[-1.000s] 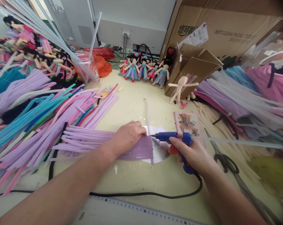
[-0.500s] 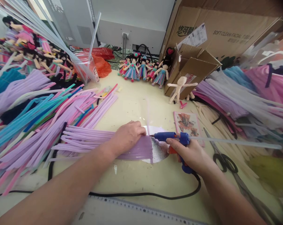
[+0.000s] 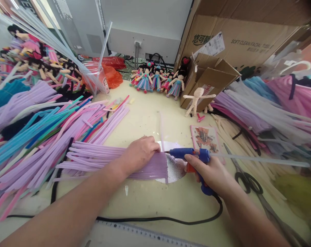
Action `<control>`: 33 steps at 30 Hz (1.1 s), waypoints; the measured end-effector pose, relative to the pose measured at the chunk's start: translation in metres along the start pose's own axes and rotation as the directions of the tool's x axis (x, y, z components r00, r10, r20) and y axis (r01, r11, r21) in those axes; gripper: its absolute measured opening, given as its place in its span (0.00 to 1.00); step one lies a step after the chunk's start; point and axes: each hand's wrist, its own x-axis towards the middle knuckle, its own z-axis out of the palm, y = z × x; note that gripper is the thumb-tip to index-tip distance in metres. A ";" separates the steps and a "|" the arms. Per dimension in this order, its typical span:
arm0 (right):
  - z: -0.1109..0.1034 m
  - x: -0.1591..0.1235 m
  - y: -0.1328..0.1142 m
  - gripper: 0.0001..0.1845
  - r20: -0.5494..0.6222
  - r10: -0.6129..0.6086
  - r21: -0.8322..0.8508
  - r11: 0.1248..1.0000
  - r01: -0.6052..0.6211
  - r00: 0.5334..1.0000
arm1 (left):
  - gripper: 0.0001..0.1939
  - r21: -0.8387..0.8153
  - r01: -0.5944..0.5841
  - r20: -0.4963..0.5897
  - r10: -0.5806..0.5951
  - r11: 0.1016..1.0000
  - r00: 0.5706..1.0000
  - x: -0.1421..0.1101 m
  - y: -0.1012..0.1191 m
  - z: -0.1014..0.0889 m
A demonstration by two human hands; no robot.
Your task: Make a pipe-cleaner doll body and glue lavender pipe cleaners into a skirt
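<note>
A row of lilac pipe cleaners (image 3: pixel 93 151) lies side by side, with the right ends over a silvery round mat (image 3: pixel 177 169). My left hand (image 3: pixel 142 152) presses on the row, its fingers curled and thumb and forefinger pinched together near the upper right corner. One lilac pipe cleaner (image 3: pixel 161 128) runs crosswise along the row's right ends, its far part sticking out beyond them. In my right hand (image 3: pixel 209 171) is a blue hot glue gun (image 3: pixel 182 152), its nozzle beside that crosswise pipe cleaner. A long clear glue stick (image 3: pixel 260 158) juts from its back.
Loose coloured pipe cleaners (image 3: pixel 42 137) are heaped at left, more bundles (image 3: pixel 250 106) at right. Scissors (image 3: pixel 244 175) lie right of my hand. Small dolls (image 3: pixel 157 80), a plain doll figure (image 3: pixel 196 101) and an opened carton (image 3: pixel 206 75) stand behind. A black cord (image 3: pixel 155 219) and ruler (image 3: pixel 145 231) cross the front.
The view has shifted slightly, so the scene sits a little lower. The crosswise pipe cleaner's far end leans slightly more left. Both hands keep nearly the same places and holds.
</note>
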 end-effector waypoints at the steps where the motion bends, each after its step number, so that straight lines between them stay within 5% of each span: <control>1: 0.000 0.000 0.000 0.23 0.006 0.001 -0.001 1.000 -0.001 1.000 | 0.13 -0.004 0.002 0.002 -0.002 1.000 1.000 0.000 0.001 -0.001; 33: 0.002 -0.005 -0.007 0.19 -0.015 -0.029 -0.014 0.999 0.029 0.999 | 0.13 -0.016 -0.003 0.010 0.003 1.000 1.000 0.000 0.002 -0.002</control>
